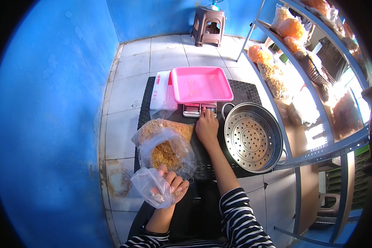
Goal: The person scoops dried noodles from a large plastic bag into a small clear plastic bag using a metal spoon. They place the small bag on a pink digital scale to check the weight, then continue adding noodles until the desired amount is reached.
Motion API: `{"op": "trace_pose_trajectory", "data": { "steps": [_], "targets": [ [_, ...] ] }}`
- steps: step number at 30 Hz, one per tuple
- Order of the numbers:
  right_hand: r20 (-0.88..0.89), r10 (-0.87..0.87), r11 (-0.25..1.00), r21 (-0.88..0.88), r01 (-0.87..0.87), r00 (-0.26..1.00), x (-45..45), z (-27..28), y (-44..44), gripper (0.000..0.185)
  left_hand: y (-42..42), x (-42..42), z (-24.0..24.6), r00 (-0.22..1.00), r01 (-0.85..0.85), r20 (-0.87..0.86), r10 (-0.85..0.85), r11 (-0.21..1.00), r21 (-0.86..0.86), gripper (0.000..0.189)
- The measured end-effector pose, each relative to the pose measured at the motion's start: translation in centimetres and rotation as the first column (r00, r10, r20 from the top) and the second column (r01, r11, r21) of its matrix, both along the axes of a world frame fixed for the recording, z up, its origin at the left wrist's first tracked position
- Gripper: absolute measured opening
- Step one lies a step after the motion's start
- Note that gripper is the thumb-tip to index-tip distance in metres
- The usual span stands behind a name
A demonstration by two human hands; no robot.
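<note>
My left hand (173,186) holds a small clear plastic bag (152,187) near the bottom centre. Just beyond it, an open clear bag of yellowish shredded food (164,155) lies on a low black woven table (204,169). My right hand (207,125) reaches forward, a fingertip at the buttons of a digital kitchen scale (191,110). A pink plastic tray (203,83) rests on the scale, covering its back part. To the right of my right hand stands a round metal steamer pan with a perforated bottom (249,138). A pack of clear plastic bags (159,93) lies left of the tray.
A blue wall (52,124) rises at the left. Metal shelving (313,158) with bagged snacks (274,79) and a dark basket (317,73) runs along the right. A brown plastic stool (208,26) stands at the back wall on the white tiled floor (167,55).
</note>
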State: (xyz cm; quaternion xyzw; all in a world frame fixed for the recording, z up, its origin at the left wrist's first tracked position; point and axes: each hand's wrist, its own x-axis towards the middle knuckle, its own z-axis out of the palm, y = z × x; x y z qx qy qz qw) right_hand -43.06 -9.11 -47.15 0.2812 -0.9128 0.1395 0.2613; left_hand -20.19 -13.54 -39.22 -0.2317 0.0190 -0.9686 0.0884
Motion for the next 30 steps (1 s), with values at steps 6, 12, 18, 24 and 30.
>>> {"op": "trace_pose_trajectory", "data": {
  "steps": [6,12,18,24,30],
  "targets": [
    [0.114,-0.058,0.997,0.059,0.051,0.992,0.8,0.7,0.4,0.054,-0.1,0.2,-0.3,1.0,-0.014,0.028,0.014,1.0,0.01,0.039],
    [0.16,-0.015,1.0,0.012,0.013,0.987,1.3,1.1,1.0,0.064,-0.4,0.5,-0.3,0.998,-0.026,0.053,0.025,0.999,0.021,0.039],
    [0.328,0.07,0.987,-0.159,-0.018,0.942,2.0,1.1,1.6,0.061,-0.1,0.5,-0.5,0.994,-0.021,0.112,0.016,0.999,0.045,0.042],
    [0.382,0.377,0.823,-0.555,-0.116,0.844,4.5,4.9,2.5,0.039,-0.8,0.9,-0.6,0.958,-0.08,0.273,0.087,0.996,-0.036,0.043],
    [-0.044,0.071,0.982,-0.172,-0.078,0.996,2.5,10.3,3.8,0.029,-0.9,1.6,-0.7,0.959,-0.1,0.259,0.119,0.991,-0.085,0.042]
  ]
}}
